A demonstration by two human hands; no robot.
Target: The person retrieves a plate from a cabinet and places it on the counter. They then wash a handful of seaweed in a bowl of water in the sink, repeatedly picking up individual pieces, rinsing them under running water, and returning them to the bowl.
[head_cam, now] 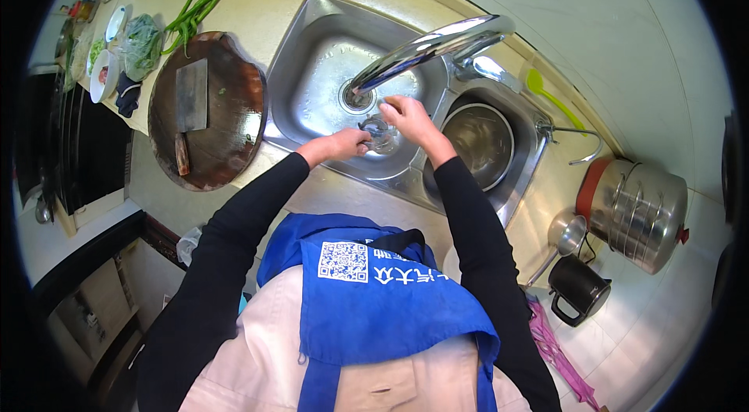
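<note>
My left hand (339, 146) grips the rim of a clear glass vessel (381, 136), tilted over the left basin (304, 61) of a stainless steel double sink. Whether the vessel is a cup or a small bowl is hard to tell. Just above it is my right hand (409, 118), its fingers curled near the vessel's opening; whether they hold anything is unclear. A chrome faucet (421, 55) arches over this basin, its spout end near the drain (357, 97). Wet patches and droplets cover the basin floor.
A metal pot (480, 146) holding liquid sits in the right basin. Left of the sink, a cleaver (192, 95) lies on a round wooden chopping board (234, 137), with long green peppers (202, 2) behind. Stacked steamer pots (638, 213) and a black kettle (576, 286) stand at right.
</note>
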